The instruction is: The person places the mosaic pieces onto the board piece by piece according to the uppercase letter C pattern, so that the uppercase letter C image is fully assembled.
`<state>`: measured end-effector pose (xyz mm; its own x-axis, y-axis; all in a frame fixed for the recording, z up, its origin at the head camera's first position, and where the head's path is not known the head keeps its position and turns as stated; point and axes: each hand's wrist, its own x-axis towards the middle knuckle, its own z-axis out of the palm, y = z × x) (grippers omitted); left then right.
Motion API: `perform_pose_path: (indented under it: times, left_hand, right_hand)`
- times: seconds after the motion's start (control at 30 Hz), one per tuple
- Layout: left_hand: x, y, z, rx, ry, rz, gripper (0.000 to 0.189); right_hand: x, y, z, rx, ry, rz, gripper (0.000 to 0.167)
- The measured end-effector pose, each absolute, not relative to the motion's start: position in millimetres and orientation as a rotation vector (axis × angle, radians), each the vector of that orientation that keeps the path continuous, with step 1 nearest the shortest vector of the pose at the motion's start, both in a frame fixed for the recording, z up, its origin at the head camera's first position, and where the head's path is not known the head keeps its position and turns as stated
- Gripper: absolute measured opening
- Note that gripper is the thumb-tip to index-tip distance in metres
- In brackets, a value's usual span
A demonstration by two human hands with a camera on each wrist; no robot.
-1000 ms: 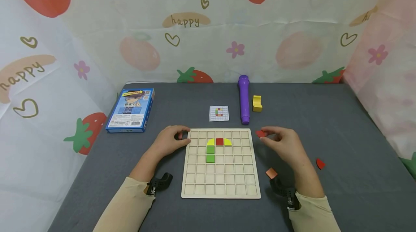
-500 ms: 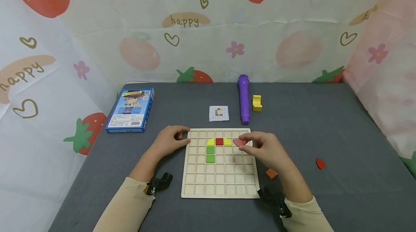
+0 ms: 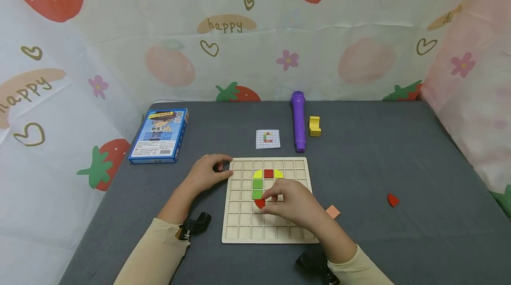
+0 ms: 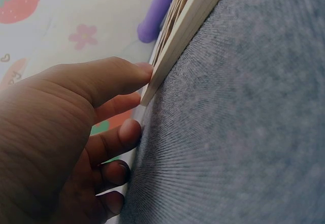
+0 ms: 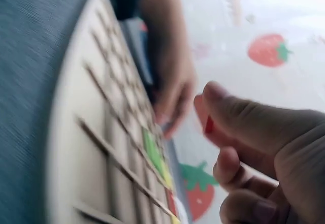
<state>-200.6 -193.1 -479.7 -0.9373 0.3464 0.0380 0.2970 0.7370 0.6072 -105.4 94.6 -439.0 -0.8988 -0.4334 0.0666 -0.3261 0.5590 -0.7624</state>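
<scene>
A square wooden grid board (image 3: 243, 232) lies on the table, with two green square tiles (image 3: 257, 184), a red square tile (image 3: 269, 173) and two yellow rounded tiles (image 3: 258, 173) in its cells. My right hand (image 3: 293, 203) pinches a red rounded tile (image 3: 260, 204) between thumb and index finger, just below the lower green tile. In the right wrist view a gap shows between this red tile (image 5: 208, 125) and the board. With relaxed fingers, my left hand (image 3: 205, 173) touches the board's far left corner; the thumb (image 4: 122, 76) rests against its edge.
An orange square tile (image 3: 332, 212) and another red rounded tile (image 3: 393, 200) lie right of the board. Beyond it are a small pattern card (image 3: 268, 139), a purple microphone-shaped stick (image 3: 298, 123) and a yellow block (image 3: 314, 126). A blue box (image 3: 159, 136) lies back left.
From the board's right side, my right hand has carried the red rounded tile leftward and nearer, over the board to below the green tiles. The left hand has stayed at the corner.
</scene>
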Motion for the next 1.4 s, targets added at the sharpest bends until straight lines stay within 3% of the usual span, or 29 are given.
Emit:
perform_pose_path:
  times: [0.3,0.73,1.0,1.4]
  left_hand:
    - [-200,-193,-479,0.528,2.854,0.975,0.037]
    - [-202,-193,-480,0.541,2.862,0.969,0.038]
    - [-201,-193,-478,0.542,2.856,0.972,0.038]
    - [-201,-194,-481,0.522,2.860,0.963,0.037]
  right_hand:
    - [-99,75,-460,-0.772,2.911,-0.813,0.023]
    - [-94,72,-462,-0.763,3.042,-0.743,0.011]
    - [-96,80,-453,-0.841,2.978,-0.729,0.014]
    - [-112,118,-431,-0.507,2.848,-0.862,0.031]
